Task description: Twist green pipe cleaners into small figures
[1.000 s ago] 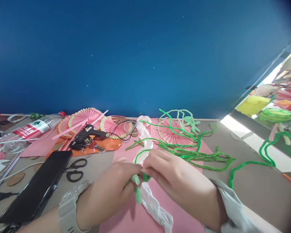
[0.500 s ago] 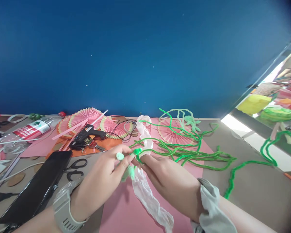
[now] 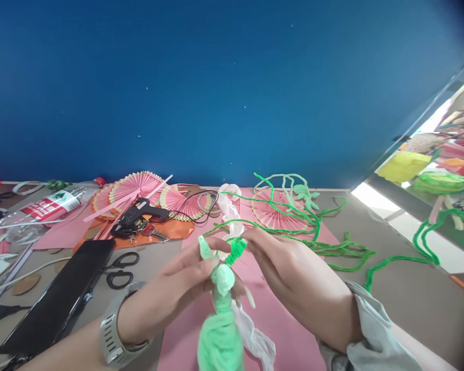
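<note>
Pinched between the fingers of my left hand point(image 3: 180, 278) is a mint-green pipe cleaner piece point(image 3: 221, 340), its fuzzy stems wound thick at the bottom and narrowing to a rounded knob. A short pale tip pokes up between the fingers. My right hand point(image 3: 280, 263) meets it from the other side, fingers closed at a bright green pipe cleaner point(image 3: 236, 250) coiled at the top of the piece. The right fingertips are partly hidden. Under both hands lie pink paper point(image 3: 189, 342) and a crumpled white strip point(image 3: 257, 337).
Long green pipe cleaners point(image 3: 344, 247) sprawl to the right, by pink paper fans point(image 3: 276, 210). On the left are a black glue gun point(image 3: 141, 214), scissors point(image 3: 119, 270), a black phone-like slab point(image 3: 58, 296), and a plastic bottle point(image 3: 52, 206). A blue panel point(image 3: 232, 93) rises behind.
The mint-green piece has turned and come up, so its wound body now shows below my hands. My right hand has shifted right and slightly up; the bright green coil stands out more.
</note>
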A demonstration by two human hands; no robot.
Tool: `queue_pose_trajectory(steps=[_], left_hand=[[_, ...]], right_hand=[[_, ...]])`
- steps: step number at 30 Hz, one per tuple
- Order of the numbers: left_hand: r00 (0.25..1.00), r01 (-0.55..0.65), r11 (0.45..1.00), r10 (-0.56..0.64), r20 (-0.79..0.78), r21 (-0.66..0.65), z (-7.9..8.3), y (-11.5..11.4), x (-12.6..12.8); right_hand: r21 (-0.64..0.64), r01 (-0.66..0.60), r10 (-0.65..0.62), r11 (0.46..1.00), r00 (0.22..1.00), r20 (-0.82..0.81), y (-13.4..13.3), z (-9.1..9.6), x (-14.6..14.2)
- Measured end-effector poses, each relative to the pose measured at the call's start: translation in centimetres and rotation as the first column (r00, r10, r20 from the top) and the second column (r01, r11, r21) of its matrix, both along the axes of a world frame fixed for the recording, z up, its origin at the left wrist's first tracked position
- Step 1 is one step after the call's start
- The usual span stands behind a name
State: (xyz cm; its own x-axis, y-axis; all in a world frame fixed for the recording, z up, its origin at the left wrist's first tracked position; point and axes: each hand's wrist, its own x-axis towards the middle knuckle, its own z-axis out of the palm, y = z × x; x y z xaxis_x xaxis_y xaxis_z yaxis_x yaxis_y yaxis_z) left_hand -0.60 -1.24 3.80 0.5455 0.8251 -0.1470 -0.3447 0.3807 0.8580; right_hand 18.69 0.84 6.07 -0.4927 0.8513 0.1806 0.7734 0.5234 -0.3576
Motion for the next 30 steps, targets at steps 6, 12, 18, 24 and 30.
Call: queue_pose_trajectory(steps=[6, 12, 18, 24, 30], left_hand=[[0.997, 0.073, 0.995, -0.074, -0.016, -0.071, -0.5, 0.0, 0.9], [0.979, -0.156, 0.984, 0.142, -0.145, -0.09, -0.5, 0.0, 0.4], [0.952, -0.071, 0.995, 0.087, -0.294, 0.067, 1.0, 0.0, -0.3], [0.883, -0.025, 0.974, 0.127, -0.452, 0.226, 0.7, -0.9, -1.2], [0.858, 0.012, 0.974, 0.105, -0.502, 0.225, 1.8, -1.6, -0.5]], right_hand=[[0.068, -0.05, 0.056, 0.996, 0.995, -0.084, 0.0, -0.2, -0.1], [0.119, -0.11, 0.119, 0.987, 0.99, -0.077, 0.0, -0.4, 0.1], [0.192, -0.088, 0.099, 0.977, 0.994, -0.052, 0.1, -0.5, 0.0], [0.248, -0.114, 0.123, 0.962, 0.992, -0.023, 0.1, -0.3, 0.1], [0.274, -0.117, 0.128, 0.955, 0.991, -0.023, 0.0, 0.1, 0.3]])
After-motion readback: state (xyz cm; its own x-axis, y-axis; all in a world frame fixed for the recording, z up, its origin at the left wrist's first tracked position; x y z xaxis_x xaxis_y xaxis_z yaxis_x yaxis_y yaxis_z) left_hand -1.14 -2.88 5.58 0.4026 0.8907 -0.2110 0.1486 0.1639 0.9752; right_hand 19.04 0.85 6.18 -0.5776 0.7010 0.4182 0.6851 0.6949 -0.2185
